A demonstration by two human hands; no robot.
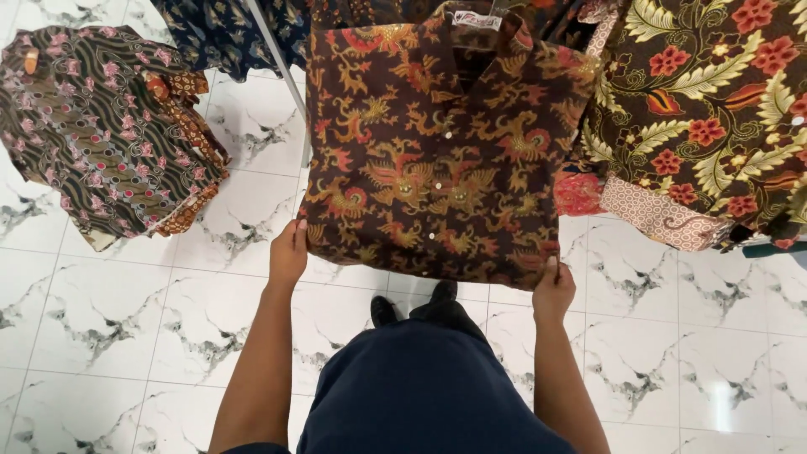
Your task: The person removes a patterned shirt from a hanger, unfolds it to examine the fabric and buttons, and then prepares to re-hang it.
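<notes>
A dark brown batik shirt (pixel 433 143) with orange and red bird and leaf patterns hangs spread out in front of me, its white buttons running down the middle. My left hand (pixel 288 252) grips its lower left hem corner. My right hand (pixel 553 290) pinches the lower right hem corner. Both arms reach up from my dark blue clothing at the bottom of the view.
A brown shirt with pink flowers (pixel 92 126) hangs at the left. A dark floral shirt with red blooms (pixel 714 109) hangs at the right, a dark blue one (pixel 223 29) at the top. A thin white rack leg (pixel 282 71) slants down. White marble floor tiles (pixel 151 319) lie below.
</notes>
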